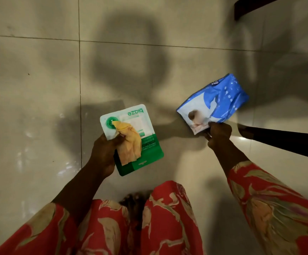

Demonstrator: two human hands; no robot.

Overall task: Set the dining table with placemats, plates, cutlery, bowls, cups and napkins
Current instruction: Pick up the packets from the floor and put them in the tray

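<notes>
I look straight down at a pale tiled floor. My left hand (106,150) grips a flat green and white packet (145,155) together with a crumpled yellow cloth (130,144) that lies over the packet's face. My right hand (219,134) pinches the near corner of a soft blue and white pack (217,100), which hangs out away from me above the floor. Both hands are held at about waist height, apart from each other.
Glossy floor tiles (39,107) fill the view, with my shadow across them. A dark furniture edge (248,6) shows at the top right, and a dark straight bar (287,142) crosses in from the right edge. My red patterned dress (149,227) fills the bottom.
</notes>
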